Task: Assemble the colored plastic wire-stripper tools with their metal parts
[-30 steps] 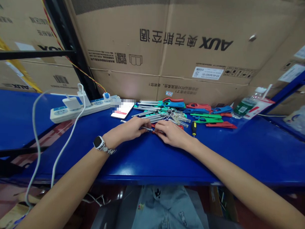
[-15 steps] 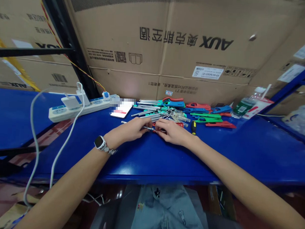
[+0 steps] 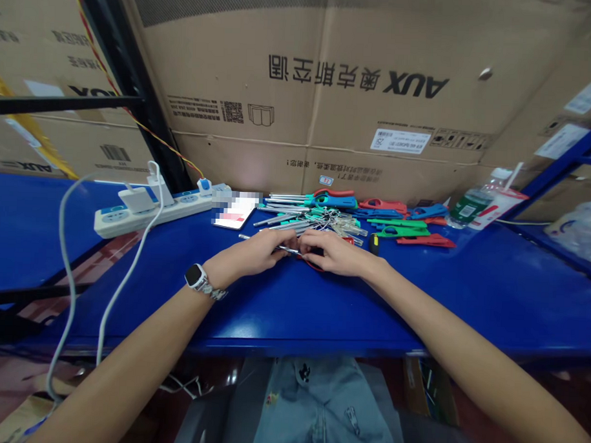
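Cardboard (image 3: 220, 154) reads "AUX" upside down; hands (image 3: 258, 252) meet at a metal rod (image 3: 289, 250).

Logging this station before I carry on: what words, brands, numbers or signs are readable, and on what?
"AUX 奥克斯空调": big carton, upside down.
"谢谢您!": same carton, lower, upside down.
"AUX", twice: cartons at left, upside down.
Too small or blurred: white label, blue sticker, bottle label, phone screen, other print.

On the table (image 3: 442, 304), mid-frame, a pile of parts (image 3: 319, 217) lay before a carton (image 3: 244, 148), between a power strip (image 3: 180, 204) at left and a bottle (image 3: 466, 209) at right.
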The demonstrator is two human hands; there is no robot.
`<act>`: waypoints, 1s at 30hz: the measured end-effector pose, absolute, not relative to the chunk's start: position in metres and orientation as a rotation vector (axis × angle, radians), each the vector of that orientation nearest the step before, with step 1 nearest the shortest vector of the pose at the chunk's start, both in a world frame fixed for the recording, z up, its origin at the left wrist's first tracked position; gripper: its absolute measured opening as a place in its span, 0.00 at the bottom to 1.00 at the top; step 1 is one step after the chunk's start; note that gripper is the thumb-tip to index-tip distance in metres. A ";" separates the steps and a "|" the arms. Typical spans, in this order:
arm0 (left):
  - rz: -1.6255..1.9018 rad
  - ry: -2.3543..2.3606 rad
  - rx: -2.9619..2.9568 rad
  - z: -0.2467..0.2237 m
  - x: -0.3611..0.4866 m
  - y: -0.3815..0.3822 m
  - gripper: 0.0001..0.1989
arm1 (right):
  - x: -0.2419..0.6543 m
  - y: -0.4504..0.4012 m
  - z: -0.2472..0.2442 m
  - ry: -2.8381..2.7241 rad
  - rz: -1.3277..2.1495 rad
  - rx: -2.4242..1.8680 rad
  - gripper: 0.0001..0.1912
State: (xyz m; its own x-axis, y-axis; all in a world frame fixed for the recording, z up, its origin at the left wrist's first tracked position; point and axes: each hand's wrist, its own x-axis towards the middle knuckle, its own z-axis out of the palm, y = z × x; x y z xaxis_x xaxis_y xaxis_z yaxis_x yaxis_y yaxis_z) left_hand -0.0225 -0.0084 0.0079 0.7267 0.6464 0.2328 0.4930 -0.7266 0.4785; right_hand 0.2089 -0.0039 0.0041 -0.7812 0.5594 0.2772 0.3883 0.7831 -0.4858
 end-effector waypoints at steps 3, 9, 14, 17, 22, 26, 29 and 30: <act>0.547 0.878 2.535 0.008 -0.022 -0.009 0.06 | 0.209 -0.003 0.005 -2.552 0.602 -0.716 0.09; 0.546 0.857 2.533 0.009 -0.021 -0.011 0.07 | 0.210 -0.004 0.006 -2.551 0.621 -0.703 0.09; 0.559 0.830 2.539 0.009 -0.021 -0.011 0.07 | 0.211 -0.005 0.007 -2.565 0.618 -0.680 0.07; 0.559 0.829 2.528 0.009 -0.021 -0.011 0.07 | 0.211 -0.006 0.006 -2.559 0.619 -0.680 0.06; 0.549 0.853 2.522 0.009 -0.020 -0.012 0.07 | 0.211 -0.006 0.000 -2.485 0.553 -0.708 0.05; 0.534 0.877 2.529 0.008 -0.021 -0.011 0.07 | 0.212 -0.006 -0.002 -2.490 0.504 -0.743 0.05; 0.525 0.873 2.557 0.008 -0.021 -0.011 0.07 | 0.212 -0.006 0.000 -2.518 0.520 -0.723 0.06; 0.527 0.860 2.563 0.008 -0.021 -0.011 0.07 | 0.212 -0.006 0.001 -2.520 0.540 -0.719 0.06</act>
State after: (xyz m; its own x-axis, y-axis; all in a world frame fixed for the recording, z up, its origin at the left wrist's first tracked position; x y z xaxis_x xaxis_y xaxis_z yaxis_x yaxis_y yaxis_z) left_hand -0.0208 -0.0114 0.0078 0.7419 0.6317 0.2248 0.4870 -0.7381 0.4669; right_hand 0.2120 -0.0058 0.0014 -0.7568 0.5697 0.3205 0.3885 0.7863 -0.4804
